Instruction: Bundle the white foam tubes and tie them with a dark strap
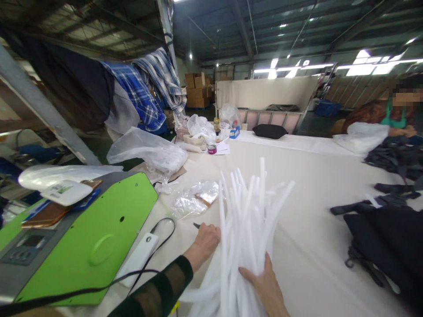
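My right hand (pixel 264 284) grasps the white tubes (pixel 244 220) low on their right side, thumb laid across the front of the bundle. The tubes stand roughly upright at the near side of the table (pixel 307 185), directly in front of me, their upper ends fanned out and uneven in height. My left hand (pixel 207 241) is clenched just left of the bundle around a dark tool (pixel 196 225), of which only the tip shows; I cannot tell whether these knuckles touch the tubes. A clear packet (pixel 185 206) lies just beyond, left of the bundle. Further left I note a green machine (pixel 132 198), with a white power strip (pixel 140 257) beside it. Toward the far side are a tape roll (pixel 212 149), a blue box (pixel 234 132) and a black pouch (pixel 270 131). Dark fabric (pixel 390 237) with straps is heaped along the right side, well apart from my hands. A co-worker (pixel 366 115) is at the far right, behind a white bag (pixel 360 135).
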Action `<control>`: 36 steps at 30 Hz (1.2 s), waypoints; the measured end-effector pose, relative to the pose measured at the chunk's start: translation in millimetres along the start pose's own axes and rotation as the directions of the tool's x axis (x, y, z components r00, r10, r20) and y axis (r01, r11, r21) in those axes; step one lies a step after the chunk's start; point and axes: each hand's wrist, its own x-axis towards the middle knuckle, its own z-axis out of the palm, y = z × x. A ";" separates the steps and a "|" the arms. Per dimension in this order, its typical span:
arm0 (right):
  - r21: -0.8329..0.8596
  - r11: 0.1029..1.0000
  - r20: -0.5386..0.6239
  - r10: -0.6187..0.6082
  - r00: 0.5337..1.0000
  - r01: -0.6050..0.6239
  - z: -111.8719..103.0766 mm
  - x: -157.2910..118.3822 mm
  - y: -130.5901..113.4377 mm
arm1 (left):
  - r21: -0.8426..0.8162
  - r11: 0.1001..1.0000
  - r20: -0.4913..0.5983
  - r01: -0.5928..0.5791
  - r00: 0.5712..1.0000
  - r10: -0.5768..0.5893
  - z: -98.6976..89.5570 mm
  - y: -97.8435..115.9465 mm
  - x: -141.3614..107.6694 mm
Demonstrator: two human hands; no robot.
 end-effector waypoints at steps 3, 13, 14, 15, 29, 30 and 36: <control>-0.047 0.998 0.034 0.033 0.999 -0.031 1.7 1.0 -2.9 | 0.062 0.998 -0.021 -0.015 1.000 0.016 -12.5 -1.5 2.3; -0.105 0.994 0.024 0.043 0.999 -0.040 5.8 -2.5 -15.1 | 0.125 0.980 -0.137 0.158 0.981 -0.141 -14.5 9.6 16.3; -0.101 0.994 0.027 0.053 0.998 -0.050 5.2 -4.0 -16.7 | 0.132 0.978 -0.144 0.161 0.979 -0.141 -13.4 8.8 16.7; -0.099 0.993 0.030 0.063 0.998 -0.060 4.6 -5.4 -18.1 | 0.142 0.978 -0.150 0.156 0.980 -0.134 -12.8 8.1 17.0; -0.042 0.999 -0.017 -0.001 1.000 0.000 13.5 -0.1 -11.3 | -0.126 0.989 -0.111 0.072 0.990 -0.086 -5.4 7.4 21.1; -0.042 0.999 -0.020 -0.004 1.000 0.003 14.6 3.1 -9.0 | -0.196 0.974 -0.109 0.116 0.984 -0.139 -4.0 7.0 22.0; -0.014 1.000 -0.011 -0.005 1.000 0.005 22.9 15.3 5.3 | -0.603 0.743 -0.086 0.289 0.903 -0.421 -1.1 18.3 24.9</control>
